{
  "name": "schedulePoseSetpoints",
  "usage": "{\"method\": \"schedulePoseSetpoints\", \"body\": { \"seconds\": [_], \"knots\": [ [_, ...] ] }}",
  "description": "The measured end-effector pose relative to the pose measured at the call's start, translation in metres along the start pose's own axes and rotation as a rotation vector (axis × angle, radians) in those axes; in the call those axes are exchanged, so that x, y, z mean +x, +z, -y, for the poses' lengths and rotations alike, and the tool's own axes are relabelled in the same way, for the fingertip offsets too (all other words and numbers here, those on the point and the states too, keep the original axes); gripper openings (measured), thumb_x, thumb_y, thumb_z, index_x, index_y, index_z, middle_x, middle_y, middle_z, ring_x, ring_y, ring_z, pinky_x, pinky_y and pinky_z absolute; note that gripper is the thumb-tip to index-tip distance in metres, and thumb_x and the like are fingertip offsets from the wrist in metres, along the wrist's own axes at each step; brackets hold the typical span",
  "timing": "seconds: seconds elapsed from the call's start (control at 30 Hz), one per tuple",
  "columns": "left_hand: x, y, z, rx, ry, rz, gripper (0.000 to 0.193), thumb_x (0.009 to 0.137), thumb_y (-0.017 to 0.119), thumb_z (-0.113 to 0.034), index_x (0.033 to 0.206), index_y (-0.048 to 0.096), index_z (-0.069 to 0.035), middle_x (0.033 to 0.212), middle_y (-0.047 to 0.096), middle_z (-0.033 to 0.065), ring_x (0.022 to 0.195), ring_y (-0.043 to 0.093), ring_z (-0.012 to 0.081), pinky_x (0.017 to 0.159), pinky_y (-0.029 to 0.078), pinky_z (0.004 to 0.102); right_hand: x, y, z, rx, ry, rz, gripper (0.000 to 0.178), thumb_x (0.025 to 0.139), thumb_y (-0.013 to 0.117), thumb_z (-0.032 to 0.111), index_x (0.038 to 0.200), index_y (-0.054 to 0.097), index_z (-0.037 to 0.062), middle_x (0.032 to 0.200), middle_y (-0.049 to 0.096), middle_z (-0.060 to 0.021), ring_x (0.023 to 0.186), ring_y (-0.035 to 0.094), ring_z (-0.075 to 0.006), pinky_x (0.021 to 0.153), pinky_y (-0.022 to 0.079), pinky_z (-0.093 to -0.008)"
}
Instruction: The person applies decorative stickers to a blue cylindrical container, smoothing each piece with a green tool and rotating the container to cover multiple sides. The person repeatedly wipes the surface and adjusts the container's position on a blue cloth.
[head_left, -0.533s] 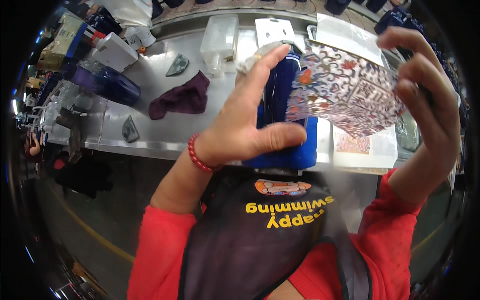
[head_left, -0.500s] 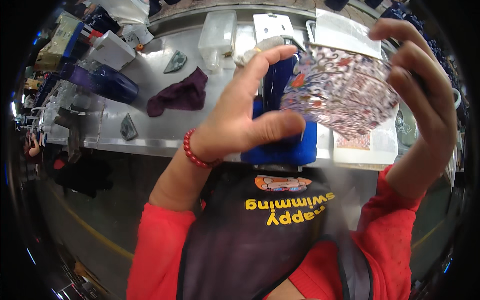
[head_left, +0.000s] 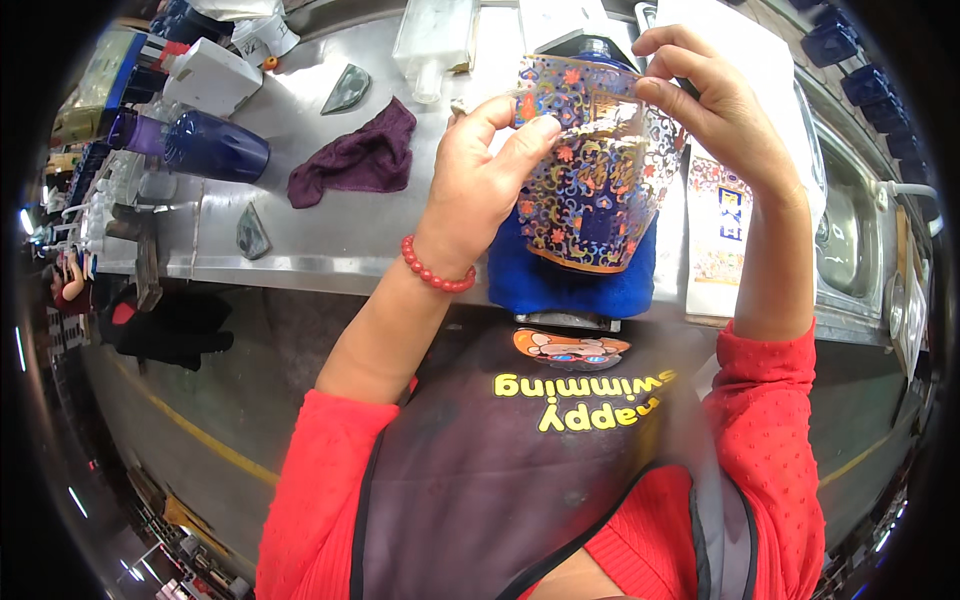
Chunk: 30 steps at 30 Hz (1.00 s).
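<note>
A clear, floral-patterned decal sheet [head_left: 590, 215] is spread over a dark blue bottle [head_left: 598, 50] that lies on a blue towel [head_left: 570, 285]. The bottle's neck shows beyond the sheet's far edge, and most of its body is seen through the film or hidden by it. My left hand [head_left: 480, 180], with a red bead bracelet, pinches the sheet's left edge between thumb and forefinger. On the opposite side, my right hand [head_left: 728, 115] grips the upper right corner, its fingers bent. The sheet's lower edge hangs near the towel.
A crumpled purple cloth [head_left: 360, 160] and two grey-green scraper pieces [head_left: 347, 88] lie on the metal table [head_left: 240, 40]. Left of them rests another blue bottle [head_left: 215, 148]. A clear bottle [head_left: 433, 45] lies at the back. Printed paper sheets [head_left: 705, 270] and a sink [head_left: 850, 230] are at right.
The decal sheet has moved left and turned from a tilted, blurred position to lie over the blue bottle. Both my hands have shifted with it, the right one leftward.
</note>
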<state>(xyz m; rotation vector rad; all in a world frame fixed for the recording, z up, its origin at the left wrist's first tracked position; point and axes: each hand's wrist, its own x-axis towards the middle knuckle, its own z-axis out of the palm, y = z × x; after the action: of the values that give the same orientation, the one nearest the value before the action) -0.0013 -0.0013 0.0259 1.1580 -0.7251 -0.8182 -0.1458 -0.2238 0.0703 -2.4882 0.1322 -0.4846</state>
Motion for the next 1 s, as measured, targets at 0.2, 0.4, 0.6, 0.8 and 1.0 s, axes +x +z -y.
{"method": "schedulePoseSetpoints", "body": {
  "seconds": [0.2, 0.4, 0.6, 0.8, 1.0],
  "knots": [
    [0.002, -0.004, 0.006, 0.047, -0.064, 0.023, 0.023, 0.102, 0.063, -0.015, 0.119, 0.068, -0.002, 0.103, 0.071, 0.0001, 0.089, 0.058, 0.0043, 0.078, 0.044, 0.0233, 0.006, 0.005, -0.012, 0.028, 0.014, 0.001, 0.028, 0.101, 0.068, 0.027, 0.092, 0.061, 0.0015, 0.122, 0.061, -0.0063, 0.092, 0.058, -0.0121, 0.072, 0.05, -0.0253],
    [0.002, -0.009, 0.019, 0.076, -0.046, -0.022, 0.014, 0.1, 0.064, -0.012, 0.111, 0.067, -0.002, 0.101, 0.067, -0.0008, 0.09, 0.056, 0.0038, 0.08, 0.043, 0.0218, -0.004, 0.016, -0.008, 0.187, 0.177, -0.063, 0.028, 0.103, 0.065, 0.026, 0.093, 0.061, 0.0001, 0.121, 0.062, -0.0079, 0.095, 0.061, -0.0143, 0.074, 0.051, -0.0272],
    [0.004, -0.005, 0.01, 0.603, 0.489, -0.378, 0.015, 0.088, 0.07, -0.008, 0.099, 0.063, 0.0, 0.103, 0.065, 0.014, 0.104, 0.059, 0.0318, 0.097, 0.044, 0.0406, -0.02, 0.024, 0.017, -0.332, 0.027, -0.577, 0.009, 0.088, 0.07, 0.004, 0.097, 0.068, 0.0027, 0.12, 0.066, -0.0163, 0.11, 0.062, -0.0348, 0.091, 0.05, -0.0406],
    [0.001, 0.005, -0.015, 1.201, 0.729, -0.02, 0.038, 0.085, 0.075, -0.024, 0.122, 0.073, -0.017, 0.132, 0.062, 0.0189, 0.135, 0.034, 0.0389, 0.113, 0.026, 0.0539, -0.038, 0.039, 0.049, -0.323, -0.055, -0.417, 0.033, 0.081, 0.079, 0.007, 0.113, 0.074, 0.0072, 0.135, 0.059, -0.0148, 0.118, 0.057, -0.0347, 0.099, 0.048, -0.0435],
    [0.026, 0.001, -0.011, 1.182, 0.649, -0.045, 0.046, 0.093, 0.069, -0.035, 0.133, 0.069, -0.012, 0.134, 0.063, 0.0172, 0.137, 0.034, 0.0414, 0.114, 0.021, 0.0539, -0.031, 0.042, 0.037, -0.319, 0.084, -0.353, 0.046, 0.088, 0.076, 0.018, 0.13, 0.066, 0.0024, 0.142, 0.053, -0.0202, 0.122, 0.053, -0.039, 0.103, 0.046, -0.0457]
  ]
}}
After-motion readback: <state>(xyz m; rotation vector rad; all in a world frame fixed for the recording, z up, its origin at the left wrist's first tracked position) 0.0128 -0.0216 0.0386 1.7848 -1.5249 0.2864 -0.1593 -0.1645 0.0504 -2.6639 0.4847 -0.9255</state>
